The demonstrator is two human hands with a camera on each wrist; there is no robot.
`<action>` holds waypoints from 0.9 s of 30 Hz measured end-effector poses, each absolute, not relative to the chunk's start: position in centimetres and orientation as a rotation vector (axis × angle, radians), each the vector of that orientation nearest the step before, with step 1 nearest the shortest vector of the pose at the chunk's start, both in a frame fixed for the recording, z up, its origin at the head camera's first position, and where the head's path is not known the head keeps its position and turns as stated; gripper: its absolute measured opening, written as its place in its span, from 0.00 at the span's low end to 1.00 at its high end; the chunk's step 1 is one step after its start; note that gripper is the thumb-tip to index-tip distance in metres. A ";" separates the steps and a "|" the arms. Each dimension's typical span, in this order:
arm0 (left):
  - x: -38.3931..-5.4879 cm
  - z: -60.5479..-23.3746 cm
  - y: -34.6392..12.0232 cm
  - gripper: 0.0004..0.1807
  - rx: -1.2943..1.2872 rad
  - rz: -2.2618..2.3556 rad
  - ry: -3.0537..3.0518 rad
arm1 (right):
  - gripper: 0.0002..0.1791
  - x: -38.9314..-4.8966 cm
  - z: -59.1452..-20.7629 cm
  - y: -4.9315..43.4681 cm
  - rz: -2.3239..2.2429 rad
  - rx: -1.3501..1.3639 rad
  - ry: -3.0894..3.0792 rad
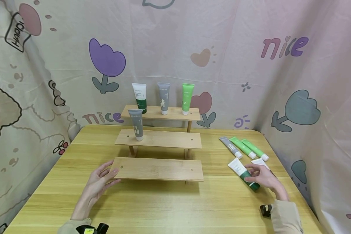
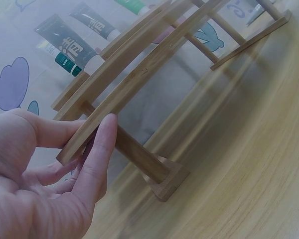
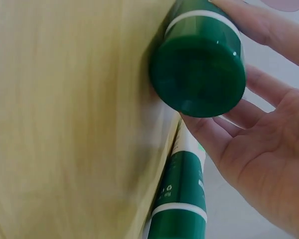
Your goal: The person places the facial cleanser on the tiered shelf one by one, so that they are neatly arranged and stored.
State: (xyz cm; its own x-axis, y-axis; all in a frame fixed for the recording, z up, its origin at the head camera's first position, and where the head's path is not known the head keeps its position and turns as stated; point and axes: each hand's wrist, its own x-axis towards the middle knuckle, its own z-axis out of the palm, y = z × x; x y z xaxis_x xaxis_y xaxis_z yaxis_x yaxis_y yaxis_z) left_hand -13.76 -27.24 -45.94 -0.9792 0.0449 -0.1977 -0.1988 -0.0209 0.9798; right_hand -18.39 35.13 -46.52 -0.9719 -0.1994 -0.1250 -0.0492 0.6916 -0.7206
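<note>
My left hand (image 1: 97,182) pinches the left end of the lowest board of a three-tier wooden display stand (image 1: 159,169); in the left wrist view, fingers lie on both sides of the board's end. At the right, my right hand (image 1: 262,177) grips a white squeeze tube with a green lower part (image 1: 238,168). Its dark green cap (image 3: 199,74) faces the right wrist camera, with fingers around the tube. Beside it lies a second white-and-green tube (image 3: 179,199), mostly covered by the hand in the head view.
On the top board stand a white-and-green tube (image 1: 139,97), a grey tube (image 1: 164,99) and a light green tube (image 1: 188,99). Another grey tube (image 1: 137,125) stands on the middle board. Behind the right hand lie a grey tube (image 1: 230,147) and two green tubes (image 1: 242,147). Printed curtains surround the table.
</note>
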 end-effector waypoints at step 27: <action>-13.6 -46.0 -27.2 0.41 -0.146 2.133 2.042 | 0.28 -19.7 -44.8 30.8 -1.253 -0.202 2.985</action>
